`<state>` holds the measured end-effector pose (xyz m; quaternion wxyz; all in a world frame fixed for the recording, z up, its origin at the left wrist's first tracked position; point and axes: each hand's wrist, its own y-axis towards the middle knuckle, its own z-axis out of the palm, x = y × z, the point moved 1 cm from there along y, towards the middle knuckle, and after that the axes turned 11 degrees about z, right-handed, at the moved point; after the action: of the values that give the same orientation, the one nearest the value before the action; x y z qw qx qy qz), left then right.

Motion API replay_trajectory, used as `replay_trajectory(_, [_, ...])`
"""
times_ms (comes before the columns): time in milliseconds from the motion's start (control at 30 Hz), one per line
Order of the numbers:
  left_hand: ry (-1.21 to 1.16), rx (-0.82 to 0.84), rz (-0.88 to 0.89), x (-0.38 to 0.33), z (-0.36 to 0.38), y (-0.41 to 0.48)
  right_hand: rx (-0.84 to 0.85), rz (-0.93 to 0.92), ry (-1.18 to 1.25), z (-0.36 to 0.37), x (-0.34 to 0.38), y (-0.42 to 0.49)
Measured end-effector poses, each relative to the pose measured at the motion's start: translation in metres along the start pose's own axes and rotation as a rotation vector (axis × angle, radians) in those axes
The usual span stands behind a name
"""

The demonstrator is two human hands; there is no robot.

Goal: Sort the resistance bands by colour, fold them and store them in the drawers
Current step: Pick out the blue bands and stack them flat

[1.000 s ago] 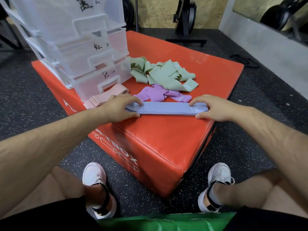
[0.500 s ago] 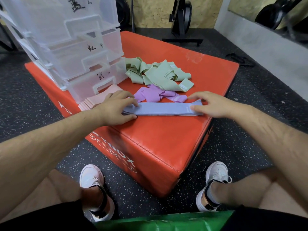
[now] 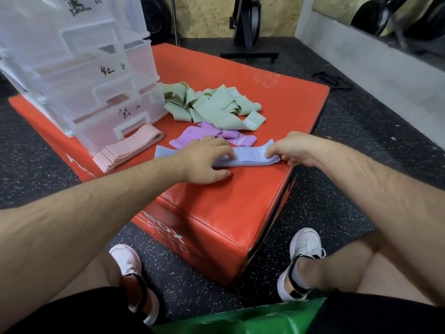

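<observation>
Speckled black gym flooring is surrounding an orange padded box [image 3: 240,203] that is serving as the work surface, with a clear stack of drawers [image 3: 79,75] standing on its far left corner. The pale blue bands [image 3: 248,158] are lying as a flat layered strip along the box's near edge, between the two hands. The left hand [image 3: 204,160] is lying across the middle of the strip, fingers fairly straight and pressing down, gripping nothing. The right hand [image 3: 296,150] is curling its fingertips over the strip's right end and seems to be pinching the layers, though its thumb is mostly hidden, so I am judging that grip rather than seeing it fully. Behind them a loose green pile [image 3: 216,107] and some tangled purple bands [image 3: 192,138] are waiting, while a folded pink stack [image 3: 130,148] is resting just in front of the lowest drawer. These bands are looking light, soft and limp, probably a little stretchy, so the layers are likely to slide and fan apart unless pinned. The safest hold is at the ends, pinching all layers together while the other hand is anchoring the fold line.
</observation>
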<state>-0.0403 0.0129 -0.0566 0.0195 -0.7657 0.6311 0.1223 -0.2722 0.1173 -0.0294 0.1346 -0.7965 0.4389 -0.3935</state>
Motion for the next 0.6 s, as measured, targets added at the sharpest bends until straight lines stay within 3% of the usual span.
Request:
replay_trajectory(200, [-0.030,0.010,0.010,0.000,-0.001,0.009,0.011,-0.070,0.020,0.000,0.001,0.000])
replay_trajectory(367, [-0.138,0.043,0.020,-0.013,0.007,0.022,-0.092,-0.091,-0.001,-0.039,-0.003,-0.022])
replay_trajectory(500, [-0.333,0.030,-0.129,-0.030,-0.001,0.034,-0.123,-0.132,-0.031,-0.046,0.003,-0.041])
replay_trajectory(600, [-0.562,-0.100,-0.211,-0.029,-0.008,0.033,-0.110,-0.186,-0.021,-0.036,0.019,-0.052])
